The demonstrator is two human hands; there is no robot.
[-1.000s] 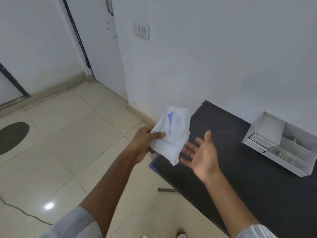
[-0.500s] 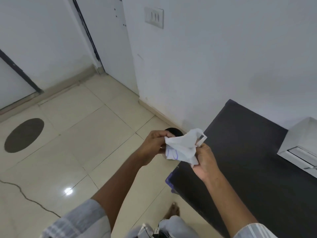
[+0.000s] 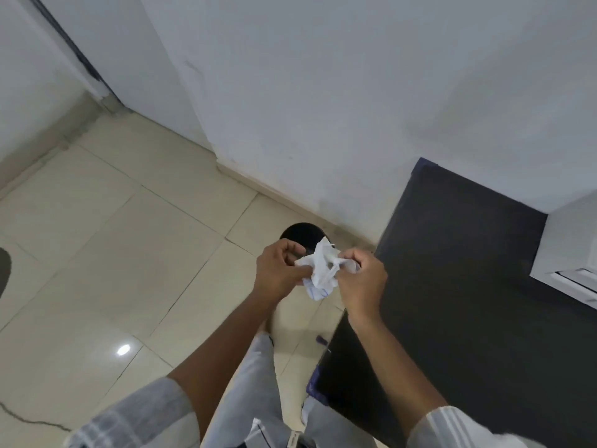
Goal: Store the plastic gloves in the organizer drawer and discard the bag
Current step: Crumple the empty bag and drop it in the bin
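The crumpled white plastic bag with blue print [image 3: 318, 273] is the subject here, bunched between your two hands and held in the air above the floor, just off the near corner of the table. In order of size: the cream tiled floor [image 3: 106, 253] fills the left of the view; the black rectangular table top [image 3: 458, 286] fills the right; the white plastic organizer [image 3: 568, 247], only partly in view at the right edge, sits on that table, and its drawer cannot be made out. The round black bin opening [image 3: 302, 234] lies on the floor beside the wall, directly behind the bag and partly hidden by your hands. Your left hand [image 3: 279, 273] has its fingers curled closed on one side of the bag; your right hand [image 3: 361, 281] is fisted on the other side, a fold pinched in it. Whether any gloves remain inside the bag cannot be told. Likely failures: a loosely balled, light bag may spring open when released and drift past the narrow bin mouth onto the tiles; releasing one hand early could leave it clinging to the other; a release made too far forward may send it against the wall.
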